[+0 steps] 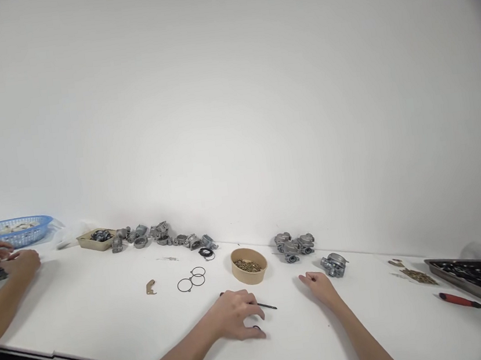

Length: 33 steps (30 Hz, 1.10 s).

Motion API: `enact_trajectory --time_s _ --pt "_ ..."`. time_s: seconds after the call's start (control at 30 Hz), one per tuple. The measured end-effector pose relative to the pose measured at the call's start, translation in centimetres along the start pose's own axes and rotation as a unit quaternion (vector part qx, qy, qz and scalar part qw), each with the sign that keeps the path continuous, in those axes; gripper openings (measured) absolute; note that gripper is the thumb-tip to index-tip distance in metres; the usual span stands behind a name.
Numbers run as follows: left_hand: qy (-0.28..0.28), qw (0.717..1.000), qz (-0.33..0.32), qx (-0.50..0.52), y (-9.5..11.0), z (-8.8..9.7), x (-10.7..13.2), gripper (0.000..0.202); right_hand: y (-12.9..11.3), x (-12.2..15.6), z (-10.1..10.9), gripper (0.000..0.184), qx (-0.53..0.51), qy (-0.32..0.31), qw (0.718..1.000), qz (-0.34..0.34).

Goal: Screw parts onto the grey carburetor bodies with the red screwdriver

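My left hand (238,316) reaches low over the white table, its thumb and fingers apart. A thin black rod (268,306) passes beneath its fingers; whether they touch it is hidden. Beside the thumb tip is a small dark ring (256,327). My right hand (321,290) is closed, thumb against curled fingers, and anything inside is hidden. Just beyond it sits a grey metal carburetor-like casting (335,265), with a cluster of similar castings (292,246) behind. Between and beyond both hands stands a round cardboard bowl (251,278) holding small brass-coloured screws (247,266).
Thin black rings (191,280) and a tan flat bracket (150,287) lie left. More castings (159,232), a tray (95,244) and a blue basket (23,234) line the back. Another person's hands (18,263) work far left. At right are a red-handled screwdriver (457,298) and dark tray (442,267).
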State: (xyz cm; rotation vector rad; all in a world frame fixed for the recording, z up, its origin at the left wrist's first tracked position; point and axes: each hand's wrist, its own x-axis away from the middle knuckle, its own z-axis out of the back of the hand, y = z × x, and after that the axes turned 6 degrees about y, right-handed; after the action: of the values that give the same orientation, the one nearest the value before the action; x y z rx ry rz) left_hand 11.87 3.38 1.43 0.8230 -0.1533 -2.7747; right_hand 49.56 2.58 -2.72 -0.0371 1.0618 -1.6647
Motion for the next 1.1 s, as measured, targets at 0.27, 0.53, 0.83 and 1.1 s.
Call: enact_trajectory --time_s 0.27,0.53,0.83,1.1 --pt "-0.02 0.997 0.073 -0.002 -0.3 -1.1 0.4 0.017 -0.6 0.3 0.0 0.044 0.003 0.023 1.0 0.021" --pt "-0.039 0.984 0.089 0.149 0.7 -0.2 -0.1 0.026 -11.7 0.5 -4.2 0.044 -0.051 0.182 0.966 0.176" --pt "0.031 0.942 0.13 0.308 -1.5 0.0 0.4 0.035 -19.4 4.0 -9.9 0.044 -0.079 0.11 0.957 0.256" --pt "0.297 0.877 0.225 0.304 -4.6 1.9 0.1 0.013 -19.3 5.6 -8.9 0.034 -0.248 -0.064 0.957 0.135"
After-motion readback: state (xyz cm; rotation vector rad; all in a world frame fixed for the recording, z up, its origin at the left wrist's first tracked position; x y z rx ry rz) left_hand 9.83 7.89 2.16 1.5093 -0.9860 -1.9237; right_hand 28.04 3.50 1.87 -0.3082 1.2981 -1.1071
